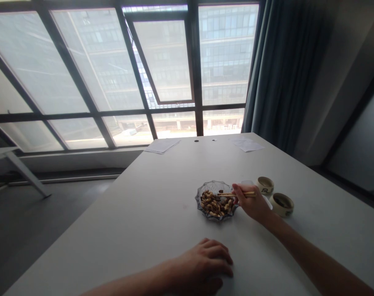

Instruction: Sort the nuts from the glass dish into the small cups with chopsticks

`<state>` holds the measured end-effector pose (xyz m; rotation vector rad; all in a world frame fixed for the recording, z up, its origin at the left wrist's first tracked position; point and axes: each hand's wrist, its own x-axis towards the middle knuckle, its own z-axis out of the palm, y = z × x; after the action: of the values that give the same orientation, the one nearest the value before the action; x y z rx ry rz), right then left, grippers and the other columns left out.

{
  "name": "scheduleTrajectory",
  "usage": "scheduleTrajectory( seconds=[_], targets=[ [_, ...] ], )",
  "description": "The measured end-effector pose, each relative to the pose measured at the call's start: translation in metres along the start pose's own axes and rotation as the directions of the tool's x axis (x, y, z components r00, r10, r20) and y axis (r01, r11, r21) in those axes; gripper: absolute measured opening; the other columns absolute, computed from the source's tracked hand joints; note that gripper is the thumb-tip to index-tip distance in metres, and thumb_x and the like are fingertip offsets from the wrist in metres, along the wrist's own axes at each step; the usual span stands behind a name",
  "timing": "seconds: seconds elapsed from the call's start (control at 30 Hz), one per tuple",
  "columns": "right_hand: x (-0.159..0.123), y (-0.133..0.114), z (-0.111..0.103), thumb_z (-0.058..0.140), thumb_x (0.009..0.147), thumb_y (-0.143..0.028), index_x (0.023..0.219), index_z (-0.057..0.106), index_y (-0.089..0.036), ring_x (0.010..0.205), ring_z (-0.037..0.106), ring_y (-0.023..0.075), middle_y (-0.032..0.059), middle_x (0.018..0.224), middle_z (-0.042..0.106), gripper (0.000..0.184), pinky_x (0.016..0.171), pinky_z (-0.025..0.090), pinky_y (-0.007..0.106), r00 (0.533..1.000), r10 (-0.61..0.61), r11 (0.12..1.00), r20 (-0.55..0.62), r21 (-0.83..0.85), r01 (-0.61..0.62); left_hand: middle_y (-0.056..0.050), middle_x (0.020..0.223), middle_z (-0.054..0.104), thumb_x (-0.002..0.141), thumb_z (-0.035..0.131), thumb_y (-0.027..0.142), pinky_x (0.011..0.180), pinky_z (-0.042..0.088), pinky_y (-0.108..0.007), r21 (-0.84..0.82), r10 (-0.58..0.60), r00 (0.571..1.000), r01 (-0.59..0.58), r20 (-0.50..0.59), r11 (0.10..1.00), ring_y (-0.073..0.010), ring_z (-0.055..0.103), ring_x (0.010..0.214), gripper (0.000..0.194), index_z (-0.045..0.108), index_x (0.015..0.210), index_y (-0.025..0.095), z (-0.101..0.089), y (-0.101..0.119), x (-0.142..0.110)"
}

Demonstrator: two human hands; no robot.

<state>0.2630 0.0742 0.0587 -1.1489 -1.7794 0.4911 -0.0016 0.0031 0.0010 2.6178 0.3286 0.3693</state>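
Left hand (pixel 203 263) rests, right hand (pixel 251 203) holds two chopsticks (pixel 225 195)

Nothing reads clearly — only dark, letter-like marks on the cream cup (pixel 265 186) near the table's (pixel 162 230) right edge, too blurred to make out.

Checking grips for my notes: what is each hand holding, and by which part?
The right hand holds wooden chopsticks by their middle; the left hand holds nothing.
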Motion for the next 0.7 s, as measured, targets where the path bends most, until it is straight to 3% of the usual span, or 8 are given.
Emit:
scheduleTrajectory(
  seconds=[0.2,0.5,0.7],
  targets=[
    [0.006,-0.006,-0.014,0.046,0.109,-0.061,0.069,0.068,-0.022,0.049,0.064,0.019,0.0059,0.057,0.07,0.06,0.055,0.05,0.031,0.998,-0.015,1.0,-0.059,-0.007,0.015,-0.007,0.139,0.069,0.097,0.069,0.022,0.121,0.042,-0.042,-0.007,-0.01,1.0,0.01,0.016,1.0,-0.0267,0.06,0.137,0.034,0.064,0.13,0.028,-0.001,0.001,0.0],
    [0.014,-0.025,-0.086,0.057,0.106,-0.053,0.071,0.071,-0.02,0.05,0.071,0.0215,0.0055,0.057,0.072,0.05,0.053,0.052,0.031,0.955,-0.025,0.978,-0.296,-0.207,-0.039,-0.008,0.138,0.069,0.097,0.067,0.023,0.121,0.043,-0.044,-0.016,-0.016,1.0,0.016,0.02,1.0,-0.0278,0.06,0.136,0.033,0.065,0.13,0.027,-0.002,0.002,0.0],
    [0.016,-0.027,-0.103,0.061,0.103,-0.055,0.065,0.069,-0.022,0.048,0.071,0.0223,0.0037,0.052,0.07,0.051,0.049,0.049,0.031,0.97,0.004,0.945,-0.243,-0.317,-0.084,-0.007,0.138,0.069,0.098,0.067,0.022,0.121,0.042,-0.042,-0.007,-0.011,1.0,0.011,0.018,1.0,-0.0267,0.059,0.137,0.033,0.063,0.13,0.027,-0.004,0.003,0.0]
  ],
)
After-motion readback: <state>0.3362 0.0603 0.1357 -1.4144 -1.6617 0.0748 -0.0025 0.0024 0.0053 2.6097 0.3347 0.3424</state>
